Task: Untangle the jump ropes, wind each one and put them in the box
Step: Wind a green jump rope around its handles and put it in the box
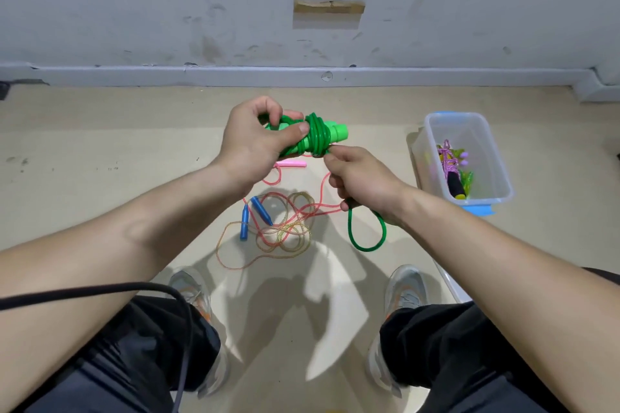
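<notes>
My left hand (251,141) grips the green jump rope's two handles (337,132), with green cord (317,137) wound in several turns around them. My right hand (359,178) pinches the loose green cord just below the bundle; a free loop (365,238) hangs from that hand. On the floor lies a tangle of a pink rope (285,228) with a pink handle (292,164) and a yellowish rope (298,238) with two blue handles (255,214). A clear plastic box (496,157) stands at right, holding a wound purple rope (451,161) with a black handle.
A grey wall and skirting board (302,72) run across the back. My two shoes (191,285) and knees frame the floor tangle. A black cable (100,292) crosses my left forearm. A blue lid edge (479,209) shows under the box. Another clear container's edge (449,282) sits by my right knee.
</notes>
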Demonstrator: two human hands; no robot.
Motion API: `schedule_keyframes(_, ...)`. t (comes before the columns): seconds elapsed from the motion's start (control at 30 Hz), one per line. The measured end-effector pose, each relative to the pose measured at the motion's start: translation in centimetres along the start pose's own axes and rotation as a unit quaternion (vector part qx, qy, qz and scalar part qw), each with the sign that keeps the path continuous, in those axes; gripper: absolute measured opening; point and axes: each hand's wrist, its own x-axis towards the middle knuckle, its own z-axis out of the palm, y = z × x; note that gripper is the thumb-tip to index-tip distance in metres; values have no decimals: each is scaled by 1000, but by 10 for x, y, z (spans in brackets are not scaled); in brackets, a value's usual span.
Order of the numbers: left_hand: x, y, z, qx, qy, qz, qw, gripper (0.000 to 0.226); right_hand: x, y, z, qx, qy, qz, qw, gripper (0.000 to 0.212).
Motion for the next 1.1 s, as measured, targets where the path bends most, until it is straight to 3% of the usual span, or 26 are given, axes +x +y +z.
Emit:
schedule_keyframes(0.23,3,-5,1,161,4,72,984,38,-4,-7,-5,-72,60,-42,995,26)
schedule_keyframes(0.37,9,-10,0,187,3,70,980,39,-7,-9,-11,-86,84,-51,991,6)
schedule_keyframes(0.43,10,-13,0,198,-9,65,978,39,-9,-11,-14,-34,65,-47,996,15)
schedule_keyframes(0.53,8,-13,2,199,-34,69,977,40,-9,-14,-24,25,-9,-49,998,6)
schedule_keyframes(0.63,10,-12,0,171,-54,57,982,39,-6,-15,-38,95,-59,-27,993,21)
schedule_keyframes(0.73,11,-9,-1,109,-82,27,990,38,-5,-16,-49,249,-141,13,958,37)
schedule_keyframes(0.83,10,-6,-1,52,-100,-6,994,36,-4,-11,-53,306,-185,-20,934,44)
schedule_keyframes(1.0,7,-4,-2,-62,-105,-99,988,28,-2,-7,-37,281,-120,-106,946,3)
schedule_keyframes(1.1,3,-1,1,-105,-117,-180,971,30,-1,-10,-29,270,-89,-104,953,17)
